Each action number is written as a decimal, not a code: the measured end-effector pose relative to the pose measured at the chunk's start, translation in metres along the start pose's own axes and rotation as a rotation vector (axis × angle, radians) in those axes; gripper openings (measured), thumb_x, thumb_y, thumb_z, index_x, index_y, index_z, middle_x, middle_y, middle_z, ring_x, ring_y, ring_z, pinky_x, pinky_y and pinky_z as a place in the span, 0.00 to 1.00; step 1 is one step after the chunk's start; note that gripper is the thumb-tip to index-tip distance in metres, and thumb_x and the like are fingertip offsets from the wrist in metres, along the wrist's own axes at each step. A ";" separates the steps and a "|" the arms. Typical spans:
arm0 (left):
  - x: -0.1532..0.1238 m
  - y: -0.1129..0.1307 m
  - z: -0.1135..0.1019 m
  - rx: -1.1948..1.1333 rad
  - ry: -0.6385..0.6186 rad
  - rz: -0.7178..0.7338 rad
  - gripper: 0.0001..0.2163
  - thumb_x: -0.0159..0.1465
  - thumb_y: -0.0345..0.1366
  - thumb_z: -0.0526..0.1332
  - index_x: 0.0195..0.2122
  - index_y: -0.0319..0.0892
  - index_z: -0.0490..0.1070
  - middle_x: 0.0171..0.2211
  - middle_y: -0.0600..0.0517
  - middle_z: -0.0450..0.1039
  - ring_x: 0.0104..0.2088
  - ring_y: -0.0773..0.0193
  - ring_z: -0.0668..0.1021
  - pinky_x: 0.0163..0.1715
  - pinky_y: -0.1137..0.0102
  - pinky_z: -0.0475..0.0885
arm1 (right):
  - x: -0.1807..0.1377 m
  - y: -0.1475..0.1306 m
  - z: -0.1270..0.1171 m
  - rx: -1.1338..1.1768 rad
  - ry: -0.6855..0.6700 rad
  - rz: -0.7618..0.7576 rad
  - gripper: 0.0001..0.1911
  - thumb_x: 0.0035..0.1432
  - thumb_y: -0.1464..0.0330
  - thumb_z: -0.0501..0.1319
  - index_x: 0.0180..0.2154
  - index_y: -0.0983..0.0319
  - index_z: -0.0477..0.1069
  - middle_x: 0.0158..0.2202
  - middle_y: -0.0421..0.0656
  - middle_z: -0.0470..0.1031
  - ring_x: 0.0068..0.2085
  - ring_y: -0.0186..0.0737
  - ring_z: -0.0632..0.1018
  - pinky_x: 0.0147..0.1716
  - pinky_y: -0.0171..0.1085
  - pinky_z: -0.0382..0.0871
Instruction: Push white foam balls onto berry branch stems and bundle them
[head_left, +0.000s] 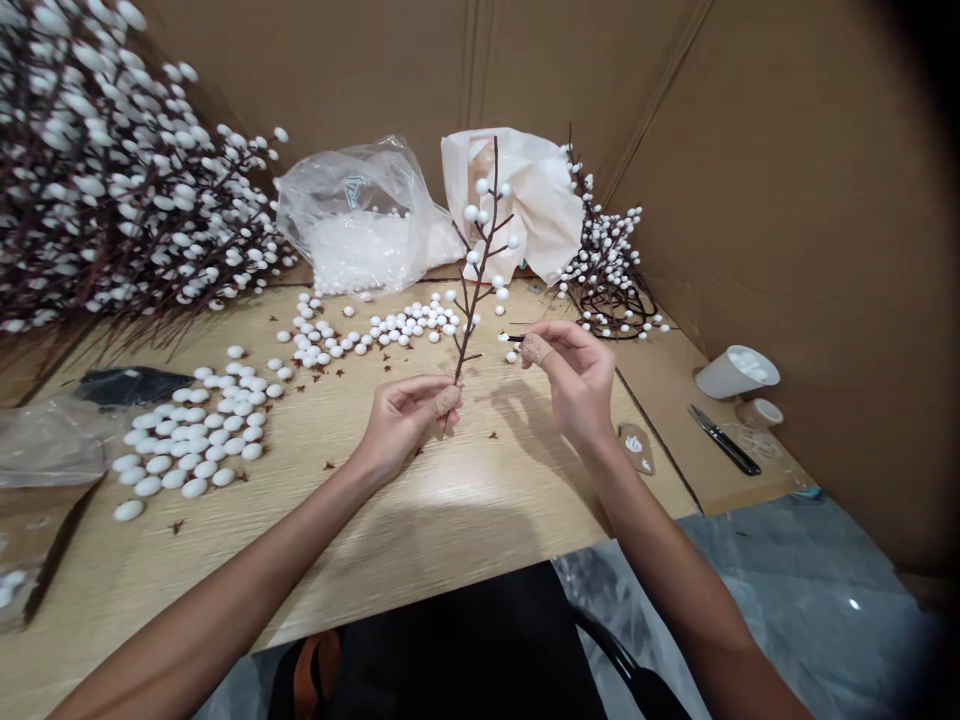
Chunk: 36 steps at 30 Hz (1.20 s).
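Observation:
My left hand [405, 415] pinches the lower end of a brown artificial berry branch [481, 262], which stands nearly upright. White berries sit on several of its twigs, while other twig ends are bare. To its right, my right hand [576, 382] grips a thin dark stick [515, 338] with a white tip pointing left at the branch. The stick's other end is hidden in the fingers. Thumbs on both hands have tan wrapping. Loose white berries [205, 468] lie in a group left of my left hand, and more berries [405, 323] spread behind it.
Bundles of berry branches [142, 200] stand at the left and branches [604, 250] at the back right. Behind are a clear bag [367, 245] and a crumpled white bag [551, 215]. At right lie a white cup [720, 378], a black-handled knife [731, 448] and a white-smeared scrap [636, 448].

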<state>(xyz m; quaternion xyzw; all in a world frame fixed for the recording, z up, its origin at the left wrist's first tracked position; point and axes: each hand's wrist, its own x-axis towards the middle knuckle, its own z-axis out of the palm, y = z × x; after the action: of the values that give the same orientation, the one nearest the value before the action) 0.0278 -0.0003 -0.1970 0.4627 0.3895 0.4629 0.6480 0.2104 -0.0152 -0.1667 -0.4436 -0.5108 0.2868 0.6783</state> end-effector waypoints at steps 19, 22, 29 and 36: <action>-0.010 0.015 0.001 -0.009 -0.060 0.031 0.11 0.52 0.39 0.70 0.31 0.36 0.77 0.24 0.50 0.75 0.23 0.69 0.73 0.22 0.75 0.66 | 0.012 -0.008 0.007 -0.021 0.326 -0.194 0.07 0.53 0.67 0.63 0.34 0.63 0.71 0.30 0.40 0.71 0.30 0.32 0.72 0.32 0.33 0.67; -0.014 0.020 0.001 -0.011 -0.034 0.038 0.12 0.52 0.40 0.70 0.31 0.36 0.77 0.25 0.50 0.74 0.23 0.68 0.73 0.23 0.75 0.66 | 0.023 -0.027 0.011 -0.058 0.333 -0.337 0.06 0.54 0.67 0.62 0.35 0.63 0.71 0.31 0.40 0.71 0.31 0.33 0.72 0.33 0.34 0.68; -0.015 0.020 -0.001 -0.043 -0.054 0.066 0.11 0.52 0.40 0.69 0.31 0.37 0.77 0.24 0.50 0.73 0.23 0.68 0.72 0.23 0.74 0.64 | 0.051 -0.048 0.017 -0.294 0.108 -0.541 0.04 0.57 0.71 0.58 0.34 0.61 0.72 0.31 0.41 0.71 0.35 0.37 0.73 0.35 0.37 0.67; -0.013 0.017 -0.002 -0.051 -0.104 0.045 0.11 0.52 0.40 0.69 0.30 0.38 0.78 0.23 0.51 0.73 0.22 0.70 0.71 0.23 0.75 0.63 | 0.051 -0.042 0.018 -0.335 0.063 -0.584 0.06 0.57 0.73 0.57 0.35 0.61 0.71 0.32 0.41 0.70 0.35 0.37 0.72 0.34 0.36 0.66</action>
<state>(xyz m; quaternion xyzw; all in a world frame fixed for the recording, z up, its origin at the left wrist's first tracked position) 0.0185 -0.0103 -0.1806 0.4781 0.3326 0.4626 0.6684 0.2066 0.0145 -0.1055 -0.3925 -0.6349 -0.0212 0.6651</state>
